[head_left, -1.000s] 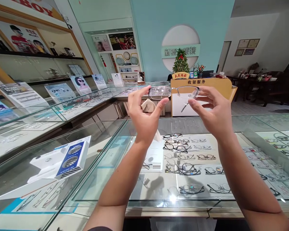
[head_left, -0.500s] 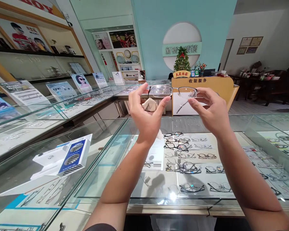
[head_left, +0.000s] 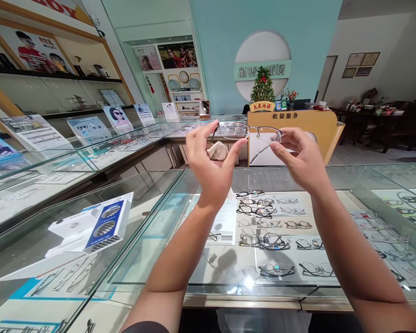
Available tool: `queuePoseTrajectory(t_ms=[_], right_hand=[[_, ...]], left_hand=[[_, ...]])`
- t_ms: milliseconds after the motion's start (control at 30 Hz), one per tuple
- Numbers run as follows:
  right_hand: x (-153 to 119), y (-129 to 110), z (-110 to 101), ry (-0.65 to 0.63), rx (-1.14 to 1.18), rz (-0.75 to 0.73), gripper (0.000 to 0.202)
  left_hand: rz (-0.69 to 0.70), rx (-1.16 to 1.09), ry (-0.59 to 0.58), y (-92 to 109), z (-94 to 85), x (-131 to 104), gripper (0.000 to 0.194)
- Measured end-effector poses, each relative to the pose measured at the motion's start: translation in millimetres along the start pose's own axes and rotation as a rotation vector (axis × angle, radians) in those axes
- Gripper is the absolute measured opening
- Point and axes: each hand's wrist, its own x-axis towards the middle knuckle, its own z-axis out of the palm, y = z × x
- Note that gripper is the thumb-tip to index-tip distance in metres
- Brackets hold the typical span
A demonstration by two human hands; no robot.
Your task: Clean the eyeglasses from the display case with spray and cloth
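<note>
Teal wall (head_left: 215,55) and a yellow cashier desk (head_left: 303,134) fill the far end of the optical shop; nearer, a glass-topped display worktop (head_left: 242,303) shows rows of eyeglass frames (head_left: 265,241) beneath its pane. Held up in the air above the worktop, between both hands, is a pair of thin metal-framed eyeglasses (head_left: 236,131), lenses facing the wearer of the camera.

Slipping looks like the main risk: each side hangs on a fingertip hold only, so a loosened thumb could let the pair fall onto the glass below. Uneven pulling between the two sides might also bend the slim bridge or strain a hinge, and a thumb resting too near a lens could smudge it. The bunched beige cloth (head_left: 217,151) could work loose too, since attention and fingertips appear to be on the frame.

The left hand (head_left: 213,173) is half open, its index finger at the frame's outer end, its thumb near the lower rim, the cloth tucked in the palm. The right hand (head_left: 303,157) is partly curled, pinching the other end near a temple that slants down and inward; its exact contact is unclear.
</note>
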Motion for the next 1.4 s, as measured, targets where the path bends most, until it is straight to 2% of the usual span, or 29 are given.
queuePoseTrajectory(t_ms=[200, 433, 867, 1400], right_hand=[[-6, -7, 3, 0.195, -0.145, -0.114, 0.053], [-9, -15, 1, 0.254, -0.268, -0.202, 0.051], [-7, -9, -1, 0.242, -0.321, -0.2, 0.053], [-2, -3, -7, 0.112, -0.235, -0.089, 0.048]], left_hand=[[-0.058, -0.007, -0.042, -4, 2.0, 4, 0.05], [-0.146, -0.029, -0.133, -12, 5.1, 3, 0.052], [-0.164, -0.023, -0.127, -12, 5.9, 3, 0.054], [-0.023, 0.046, -0.081, -8, 2.0, 3, 0.046]])
